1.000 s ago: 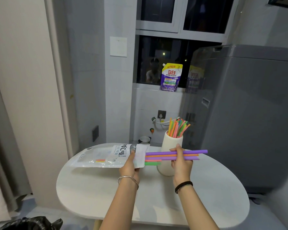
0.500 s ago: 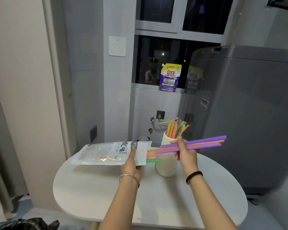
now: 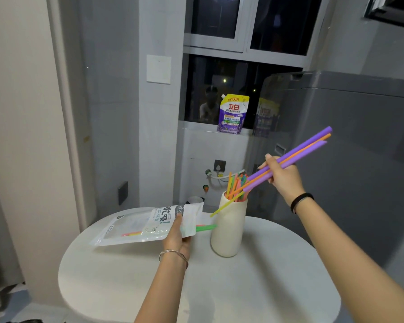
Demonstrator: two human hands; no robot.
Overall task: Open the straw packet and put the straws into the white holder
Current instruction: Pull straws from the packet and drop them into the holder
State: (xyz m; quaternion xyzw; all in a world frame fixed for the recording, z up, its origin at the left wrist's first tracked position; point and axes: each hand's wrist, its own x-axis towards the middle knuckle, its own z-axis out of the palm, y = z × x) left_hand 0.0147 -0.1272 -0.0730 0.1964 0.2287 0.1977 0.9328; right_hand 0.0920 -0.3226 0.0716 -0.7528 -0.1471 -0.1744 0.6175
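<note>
My left hand grips the open end of the white straw packet, held flat just above the table. A green straw sticks out of its mouth, and a few more show through its clear window. My right hand pinches a small bundle of purple, orange and yellow straws, tilted with the lower ends over the mouth of the white holder. The holder stands upright on the table and has several coloured straws in it.
The round white table carries only the holder. A grey washing machine stands close on the right. A purple detergent pouch sits on the window sill behind. Wall sockets and a tap are behind the holder.
My right hand has pulled the bundle of straws out of the packet, lifted it up and to the right, and tilted it down toward the holder. The left hand kept the packet roughly still.
</note>
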